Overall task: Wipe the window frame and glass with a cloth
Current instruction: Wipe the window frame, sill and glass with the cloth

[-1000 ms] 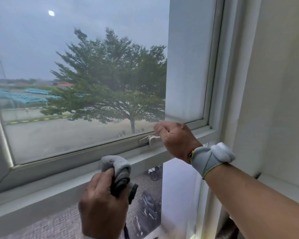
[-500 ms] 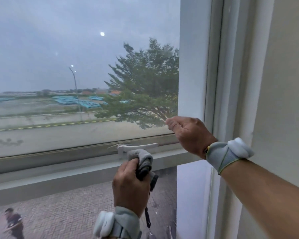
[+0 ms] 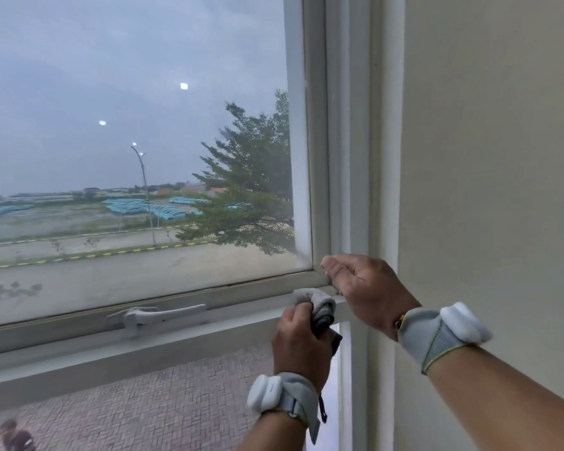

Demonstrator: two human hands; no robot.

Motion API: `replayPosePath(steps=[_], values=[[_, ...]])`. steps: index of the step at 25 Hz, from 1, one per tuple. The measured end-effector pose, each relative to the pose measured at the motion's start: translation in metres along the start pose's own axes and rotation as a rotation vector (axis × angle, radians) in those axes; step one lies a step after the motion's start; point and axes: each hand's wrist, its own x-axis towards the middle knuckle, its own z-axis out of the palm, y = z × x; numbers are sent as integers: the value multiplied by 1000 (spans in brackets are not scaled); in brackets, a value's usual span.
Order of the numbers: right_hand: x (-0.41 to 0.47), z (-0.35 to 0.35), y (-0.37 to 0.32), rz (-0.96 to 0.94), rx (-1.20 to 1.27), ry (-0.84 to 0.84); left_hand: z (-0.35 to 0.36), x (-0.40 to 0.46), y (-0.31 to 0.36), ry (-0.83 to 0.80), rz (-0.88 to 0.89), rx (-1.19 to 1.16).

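Observation:
My left hand (image 3: 298, 343) grips a bunched grey cloth (image 3: 318, 305) and presses its top against the bottom rail of the white window frame (image 3: 235, 296), close to the lower right corner. My right hand (image 3: 363, 288) rests on that corner, fingers curled against the upright rail, holding nothing. The dusty glass pane (image 3: 127, 157) fills the upper left. A white latch handle (image 3: 158, 315) lies flat on the bottom rail, left of the cloth.
A plain wall (image 3: 489, 157) runs down the right side. The sash is tilted outward, leaving a gap below the rail with brick paving (image 3: 160, 402) far below and a person (image 3: 15, 436) walking there. Both wrists carry grey bands with white pods.
My left hand has slid the cloth to the right along the bottom rail, from the latch handle to the corner. My right hand stayed near the corner; the view panned right.

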Motion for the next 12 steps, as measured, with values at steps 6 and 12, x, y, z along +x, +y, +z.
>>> replayPosePath(steps=[6,12], values=[[-2,-19,16,-8,-25,31,44,4,29,-47,20,-41],[-10,-32,19,-34,-81,34,60,8,48,-19,19,-100]])
